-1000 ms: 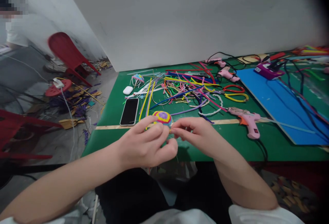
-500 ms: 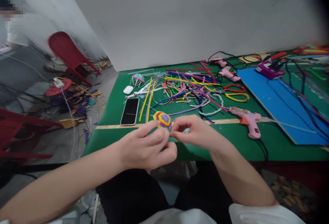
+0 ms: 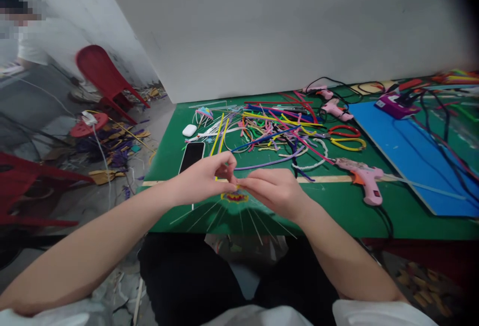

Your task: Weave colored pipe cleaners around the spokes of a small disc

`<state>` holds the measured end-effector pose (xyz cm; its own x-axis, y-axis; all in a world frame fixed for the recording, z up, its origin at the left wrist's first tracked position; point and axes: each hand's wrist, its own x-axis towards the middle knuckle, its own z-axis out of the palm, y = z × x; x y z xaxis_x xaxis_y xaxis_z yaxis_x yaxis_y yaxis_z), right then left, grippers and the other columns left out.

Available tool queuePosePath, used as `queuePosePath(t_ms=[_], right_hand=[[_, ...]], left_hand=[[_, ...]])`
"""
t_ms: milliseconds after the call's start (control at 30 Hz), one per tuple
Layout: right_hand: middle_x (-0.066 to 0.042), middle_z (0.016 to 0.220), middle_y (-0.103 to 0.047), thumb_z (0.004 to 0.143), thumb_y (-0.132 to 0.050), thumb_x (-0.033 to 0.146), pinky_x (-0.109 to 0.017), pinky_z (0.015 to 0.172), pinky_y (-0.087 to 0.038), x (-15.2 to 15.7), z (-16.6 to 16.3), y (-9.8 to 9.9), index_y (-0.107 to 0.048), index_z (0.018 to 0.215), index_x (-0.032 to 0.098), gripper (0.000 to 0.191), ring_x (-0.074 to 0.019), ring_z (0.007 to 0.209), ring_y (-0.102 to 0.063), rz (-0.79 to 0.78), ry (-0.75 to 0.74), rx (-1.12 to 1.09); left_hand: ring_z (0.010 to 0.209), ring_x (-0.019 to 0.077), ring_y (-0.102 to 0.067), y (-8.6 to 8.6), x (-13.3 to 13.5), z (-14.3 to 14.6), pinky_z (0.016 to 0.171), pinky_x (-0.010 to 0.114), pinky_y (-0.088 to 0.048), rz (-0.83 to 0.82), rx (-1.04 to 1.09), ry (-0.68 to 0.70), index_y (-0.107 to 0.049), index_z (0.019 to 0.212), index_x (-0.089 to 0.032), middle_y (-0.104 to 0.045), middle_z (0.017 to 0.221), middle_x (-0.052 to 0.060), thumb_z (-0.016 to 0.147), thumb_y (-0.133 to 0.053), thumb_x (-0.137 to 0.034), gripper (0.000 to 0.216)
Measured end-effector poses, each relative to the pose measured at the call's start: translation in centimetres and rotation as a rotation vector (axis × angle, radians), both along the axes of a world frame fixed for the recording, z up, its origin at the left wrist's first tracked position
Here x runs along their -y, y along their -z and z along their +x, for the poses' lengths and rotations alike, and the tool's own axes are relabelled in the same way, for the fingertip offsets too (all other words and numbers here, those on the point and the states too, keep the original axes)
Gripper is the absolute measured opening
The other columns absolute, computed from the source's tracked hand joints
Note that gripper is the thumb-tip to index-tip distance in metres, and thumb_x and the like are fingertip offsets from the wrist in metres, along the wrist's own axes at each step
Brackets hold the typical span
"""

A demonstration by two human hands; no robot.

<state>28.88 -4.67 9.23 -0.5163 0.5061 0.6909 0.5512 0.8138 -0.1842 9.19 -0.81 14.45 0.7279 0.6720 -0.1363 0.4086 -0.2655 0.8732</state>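
the small round woven disc [image 3: 234,197] of yellow, red and purple pipe cleaner hangs just below my fingertips, over the near edge of the green table [image 3: 337,211]. thin pale wire spokes [image 3: 209,214] fan out from it, downward and to both sides. my left hand [image 3: 202,180] is closed, thumb and forefinger pinched on the upper edge of the woven disc. my right hand [image 3: 279,192] is also closed, its fingertips pressed together on the same edge and touching those of the left. the fingers cover the exact contact point.

just beyond the left hand lies a black smartphone [image 3: 192,156], screen up, with a white earbud case [image 3: 189,130] behind it. a loose pile of coloured pipe cleaners [image 3: 273,131] covers the middle of the table. a pink glue gun [image 3: 364,179] lies to the right of my right hand, well apart from it. a blue board [image 3: 407,156] lies further right. a large white panel [image 3: 299,32] stands along the far edge. a red plastic chair [image 3: 103,79] stands on the floor to the left.
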Motion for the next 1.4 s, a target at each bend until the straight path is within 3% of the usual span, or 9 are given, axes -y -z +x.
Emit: queuePosePath(t_ms=[133,333,500,667,800,900,1067,1200,1400], right_hand=[[-0.004,0.077,-0.067,0.087,-0.049,0.018,-0.019,0.059,-0.044,-0.2,-0.2,0.3,-0.063,0.085,0.016,0.014,-0.0098,0.069,-0.060,-0.097,-0.078,-0.094],[-0.005,0.079,-0.067,0.083,-0.053,0.013,-0.021,0.062,-0.047,-0.5,-0.3,0.8,-0.061,0.085,0.015,0.008,-0.0121,0.071,-0.061,-0.007,-0.108,-0.112],[-0.004,0.074,-0.064,0.081,-0.055,0.012,-0.021,0.061,-0.047,-0.9,0.0,0.7,-0.059,0.083,0.016,0.006,-0.0115,0.068,-0.059,-0.094,-0.034,-0.275],[-0.003,0.073,-0.063,0.081,-0.055,0.013,-0.022,0.060,-0.046,-1.1,0.1,0.8,-0.058,0.081,0.018,0.005,-0.0113,0.065,-0.057,-0.111,0.070,-0.342],[-0.003,0.074,-0.063,0.083,-0.053,0.019,-0.021,0.058,-0.045,-0.9,0.0,0.5,-0.059,0.081,0.018,0.006,-0.0108,0.065,-0.057,-0.279,0.017,-0.395],[-0.001,0.073,-0.062,0.083,-0.054,0.026,-0.020,0.054,-0.045,-0.6,0.4,-0.2,-0.059,0.082,0.017,0.010,-0.0092,0.059,-0.056,-0.657,-0.078,-0.421],[0.003,0.060,-0.054,0.081,-0.056,0.035,-0.018,0.046,-0.037,-0.9,1.7,-1.0,-0.061,0.078,0.015,0.020,-0.0074,0.051,-0.048,-1.212,-0.184,-0.263],[0.003,0.059,-0.054,0.081,-0.055,0.034,-0.019,0.048,-0.031,-1.1,1.9,-1.1,-0.063,0.071,0.015,0.022,-0.0074,0.054,-0.044,-1.149,-0.111,-0.061],[0.001,0.071,-0.062,0.083,-0.055,0.028,-0.023,0.055,-0.030,1.2,1.1,-2.0,-0.065,0.074,0.018,0.016,-0.0110,0.065,-0.053,-0.803,0.163,0.145]], left_hand=[[0.064,0.0086,-0.058,0.5,-0.2,-0.2,0.060,0.024,-0.049,-0.248,0.084,0.003,-0.037,0.081,-0.021,-0.058,0.076,-0.002,0.074,-0.058,-0.016,0.023],[0.060,0.0067,-0.057,1.1,-0.8,-0.5,0.054,0.018,-0.044,-0.618,0.148,-0.053,-0.044,0.087,-0.019,-0.060,0.075,-0.002,0.071,-0.064,-0.018,0.025],[0.080,0.0146,-0.062,2.2,-0.2,-1.4,0.067,0.023,-0.048,-0.716,0.352,-0.246,-0.057,0.100,-0.016,-0.066,0.093,0.007,0.073,-0.062,-0.027,0.030],[0.093,0.0247,-0.062,2.9,0.6,-1.8,0.074,0.037,-0.053,-0.754,0.537,-0.141,-0.057,0.113,-0.017,-0.061,0.111,0.011,0.072,-0.061,-0.036,0.046],[0.085,0.0185,-0.063,3.3,1.0,-1.2,0.069,0.029,-0.053,-0.588,0.433,-0.210,-0.058,0.105,-0.019,-0.065,0.102,0.008,0.067,-0.070,-0.027,0.041],[0.073,0.0128,-0.064,3.1,1.2,-0.8,0.067,0.024,-0.051,-0.410,0.281,-0.226,-0.060,0.090,-0.014,-0.067,0.085,0.005,0.069,-0.069,-0.026,0.025],[0.077,0.0131,-0.065,1.4,1.4,-0.6,0.069,0.022,-0.048,0.056,-0.100,0.091,-0.064,0.096,-0.017,-0.070,0.088,0.004,0.080,-0.056,-0.026,0.019],[0.075,0.0132,-0.064,0.5,2.0,0.4,0.062,0.020,-0.043,0.552,-0.467,0.279,-0.067,0.092,-0.021,-0.069,0.082,0.001,0.084,-0.049,-0.023,0.019],[0.059,0.0173,-0.063,0.8,2.8,2.2,0.045,0.023,-0.032,0.804,-0.785,0.277,-0.063,0.069,-0.017,-0.065,0.065,0.003,0.085,-0.048,-0.027,0.023]])
